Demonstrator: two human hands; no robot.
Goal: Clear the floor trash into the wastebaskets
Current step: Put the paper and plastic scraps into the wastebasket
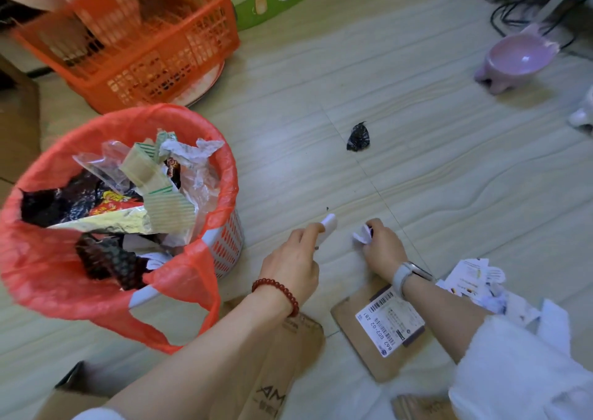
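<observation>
At about nine o'clock stands the round white slotted wastebasket with its red plastic liner (41,268), heaped nearly full; at six o'clock a flat brown cardboard mailer (356,333) carries a barcode label reading "862 G02-02 Z81", and a brown paper bag (282,371) shows "AM". The left hand (288,265) pinches a small white paper slip (330,224) and the right hand (383,249) curls round a crumpled white paper scrap (362,237), both just above the floor at centre. A small black crinkled wrapper (358,137) lies at one o'clock, likely featherlight, soft and easily pinched anywhere.
</observation>
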